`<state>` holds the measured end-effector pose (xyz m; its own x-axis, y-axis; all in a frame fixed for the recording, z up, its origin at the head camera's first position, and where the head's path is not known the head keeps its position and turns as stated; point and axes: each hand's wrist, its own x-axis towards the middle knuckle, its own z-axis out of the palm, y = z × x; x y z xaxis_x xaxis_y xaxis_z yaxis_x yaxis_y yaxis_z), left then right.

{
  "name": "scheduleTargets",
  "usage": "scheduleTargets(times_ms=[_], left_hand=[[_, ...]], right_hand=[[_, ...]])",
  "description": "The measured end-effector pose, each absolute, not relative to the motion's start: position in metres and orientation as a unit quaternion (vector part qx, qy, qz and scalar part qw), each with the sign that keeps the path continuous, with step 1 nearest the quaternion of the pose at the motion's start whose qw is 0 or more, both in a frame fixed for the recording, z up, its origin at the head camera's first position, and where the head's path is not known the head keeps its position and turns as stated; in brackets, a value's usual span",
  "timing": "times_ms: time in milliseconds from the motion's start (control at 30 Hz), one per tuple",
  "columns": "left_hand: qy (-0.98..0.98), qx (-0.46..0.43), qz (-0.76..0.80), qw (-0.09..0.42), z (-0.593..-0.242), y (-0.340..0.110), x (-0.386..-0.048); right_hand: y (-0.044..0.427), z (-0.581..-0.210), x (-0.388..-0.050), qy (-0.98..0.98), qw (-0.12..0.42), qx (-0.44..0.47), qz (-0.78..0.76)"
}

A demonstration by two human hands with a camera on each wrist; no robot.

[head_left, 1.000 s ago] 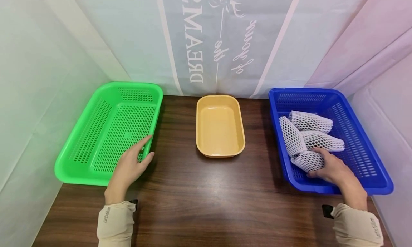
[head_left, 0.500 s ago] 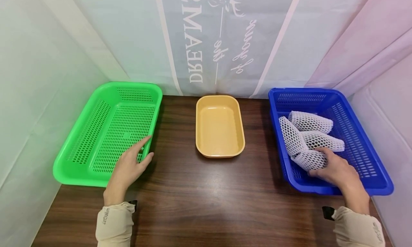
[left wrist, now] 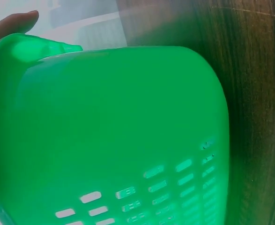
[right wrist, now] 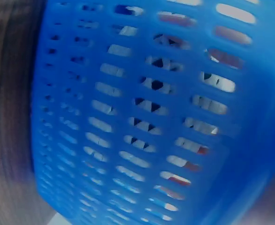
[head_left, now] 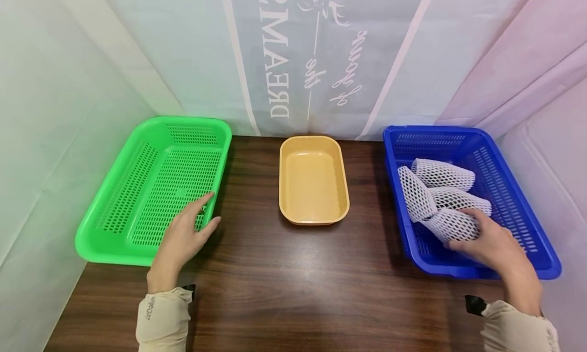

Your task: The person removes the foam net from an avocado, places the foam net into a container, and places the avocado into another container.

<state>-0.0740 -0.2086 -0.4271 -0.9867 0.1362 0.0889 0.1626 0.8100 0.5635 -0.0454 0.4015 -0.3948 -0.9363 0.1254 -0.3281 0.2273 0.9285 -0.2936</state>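
White mesh sleeve (head_left: 451, 225) inside the blue basket (head_left: 447, 270), right hand (head_left: 494, 244) gripping

I'm watching that hand curling round one end. The left hand (head_left: 180, 238) is extending, thumb apart, at the green basket's (head_left: 114, 255) rim, holding nothing. The backdrop (head_left: 293, 61) is showing reversed "DREAMS"; I'm finding the left cuff's (head_left: 163, 319) print too small to read.

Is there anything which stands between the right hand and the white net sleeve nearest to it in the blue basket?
Nothing visible. The right hand holds one end of this sleeve. The other three sleeves lie on its far side, and the near rim of the blue basket is not between them.
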Motion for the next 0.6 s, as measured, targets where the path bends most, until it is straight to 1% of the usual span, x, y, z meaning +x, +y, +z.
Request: scheduleTargets(times_ms=[333, 600], left_hand=[[-0.951, -0.080, -0.296, 0.023, -0.426, -0.209, -0.072], [-0.952, -0.079, -0.294, 0.024, -0.426, -0.208, -0.073]], right_hand=[[0.395, -0.380, -0.043, 0.976, 0.104, 0.090, -0.168], [0.390, -0.368, -0.041, 0.975, 0.109, 0.109, -0.160]])
